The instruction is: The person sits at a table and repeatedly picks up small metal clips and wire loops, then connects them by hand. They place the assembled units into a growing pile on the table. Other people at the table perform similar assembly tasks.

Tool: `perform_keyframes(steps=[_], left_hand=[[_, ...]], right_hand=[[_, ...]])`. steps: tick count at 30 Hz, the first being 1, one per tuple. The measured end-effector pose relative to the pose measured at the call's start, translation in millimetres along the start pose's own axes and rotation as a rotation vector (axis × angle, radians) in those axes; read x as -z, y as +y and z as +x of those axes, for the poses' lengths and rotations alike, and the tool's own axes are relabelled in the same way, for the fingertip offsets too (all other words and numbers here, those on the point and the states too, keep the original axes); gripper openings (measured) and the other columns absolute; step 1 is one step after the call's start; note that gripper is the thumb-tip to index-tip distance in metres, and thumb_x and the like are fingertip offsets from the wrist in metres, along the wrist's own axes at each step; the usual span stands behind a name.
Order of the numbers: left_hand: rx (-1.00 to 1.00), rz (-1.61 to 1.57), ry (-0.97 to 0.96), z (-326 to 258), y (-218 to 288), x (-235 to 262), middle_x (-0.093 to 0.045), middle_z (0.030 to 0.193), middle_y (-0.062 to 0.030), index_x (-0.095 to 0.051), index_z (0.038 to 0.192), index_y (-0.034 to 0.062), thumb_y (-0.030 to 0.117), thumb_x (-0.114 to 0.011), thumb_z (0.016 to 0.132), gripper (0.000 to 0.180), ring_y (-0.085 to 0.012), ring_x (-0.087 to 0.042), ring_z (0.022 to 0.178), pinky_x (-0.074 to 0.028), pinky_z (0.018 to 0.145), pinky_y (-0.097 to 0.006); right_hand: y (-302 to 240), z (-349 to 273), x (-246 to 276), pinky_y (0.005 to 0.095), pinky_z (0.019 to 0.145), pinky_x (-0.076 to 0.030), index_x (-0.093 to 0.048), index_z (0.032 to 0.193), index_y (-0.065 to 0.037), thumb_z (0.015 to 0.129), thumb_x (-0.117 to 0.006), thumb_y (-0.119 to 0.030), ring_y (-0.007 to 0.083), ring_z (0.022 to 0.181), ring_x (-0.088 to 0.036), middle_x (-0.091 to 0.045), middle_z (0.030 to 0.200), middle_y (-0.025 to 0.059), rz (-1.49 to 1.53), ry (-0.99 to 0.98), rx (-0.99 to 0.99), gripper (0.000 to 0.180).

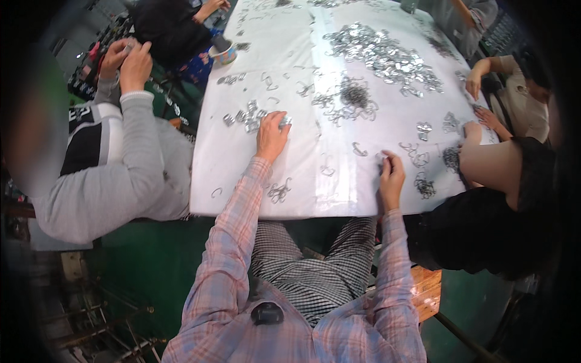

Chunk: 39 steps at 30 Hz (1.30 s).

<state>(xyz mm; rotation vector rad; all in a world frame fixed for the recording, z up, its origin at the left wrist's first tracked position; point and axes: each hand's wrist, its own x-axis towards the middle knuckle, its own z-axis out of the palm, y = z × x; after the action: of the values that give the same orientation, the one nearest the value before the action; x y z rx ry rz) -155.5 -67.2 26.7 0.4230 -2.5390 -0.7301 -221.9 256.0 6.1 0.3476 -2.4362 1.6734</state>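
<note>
My left hand [271, 138] is over the white-covered table [242, 181], with thumb and fingers closed on a small shiny silver metal piece [286, 121]. Beside its fingers lies a loose cluster of similar silver pieces [249, 116]. My right hand [392, 175] is near the table's front edge, thumb and fingertips pinched together. Whatever is between them is too small to make out. A dark wire hook [359, 149] lies a little to the left of that hand. More bent wire hooks [279, 192] sit in a small tangle near my left forearm.
A large heap of silver pieces [387, 54] covers the far right, with a dark pile of wire hooks [356, 95] nearer. At the left edge stands a paper cup [224, 52]. A grey-sleeved person [130, 151] sits left; other people's arms [490, 166] reach in from the right.
</note>
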Motion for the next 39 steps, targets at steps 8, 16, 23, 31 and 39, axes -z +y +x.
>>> perform_keyframes(steps=[8,16,23,31,39], left_hand=[[0.027,0.11,-0.138,-15,19,-17,-0.062,0.107,-0.011,-0.064,0.115,0.0031,-0.002,-0.066,0.078,0.037,-0.0264,-0.057,0.103,-0.047,0.09,-0.035],[0.394,-0.785,-0.121,-104,94,36,-0.062,0.113,-0.0091,-0.061,0.117,0.0,-0.011,-0.067,0.075,0.044,-0.0165,-0.058,0.106,-0.053,0.088,-0.032],[0.308,-0.793,0.016,-131,136,58,-0.059,0.117,-0.0138,-0.051,0.125,-0.0044,-0.016,-0.064,0.076,0.052,-0.0196,-0.057,0.11,-0.053,0.092,-0.033],[0.404,-1.159,-0.02,-135,139,66,-0.06,0.118,-0.0226,-0.038,0.136,-0.0027,-0.014,-0.061,0.08,0.061,-0.0223,-0.061,0.109,-0.05,0.095,-0.031],[0.311,-0.851,-0.181,-142,133,79,-0.067,0.108,-0.0163,-0.049,0.128,-0.0035,-0.01,-0.062,0.082,0.048,-0.0158,-0.064,0.102,-0.052,0.081,-0.025]], right_hand=[[22,1,-5,0.0273,0.065,-0.048,-0.064,0.09,0.002,0.088,-0.061,-0.002,0.0155,0.068,-0.06,-0.066,0.079,0.0084,0.163,0.081,-0.063,0.006],[-90,-60,-13,0.0221,0.062,-0.047,-0.068,0.086,0.0,0.084,-0.07,-0.003,0.0104,0.072,-0.063,-0.068,0.082,0.0049,0.61,-0.215,-0.267,0.005],[-125,-69,-37,0.0231,0.06,-0.045,-0.067,0.082,-0.002,0.08,-0.074,-0.006,0.0099,0.076,-0.06,-0.064,0.084,0.0025,0.481,-0.367,-0.152,0.008],[-132,-78,-26,0.0235,0.06,-0.046,-0.066,0.081,-0.001,0.08,-0.072,-0.005,0.0109,0.075,-0.061,-0.064,0.084,0.0031,0.421,-0.372,-0.079,0.007],[-139,-74,-14,0.0249,0.059,-0.048,-0.065,0.082,-0.001,0.078,-0.069,0.003,0.0142,0.075,-0.062,-0.063,0.084,0.0056,0.33,-0.365,0.202,0.007]])
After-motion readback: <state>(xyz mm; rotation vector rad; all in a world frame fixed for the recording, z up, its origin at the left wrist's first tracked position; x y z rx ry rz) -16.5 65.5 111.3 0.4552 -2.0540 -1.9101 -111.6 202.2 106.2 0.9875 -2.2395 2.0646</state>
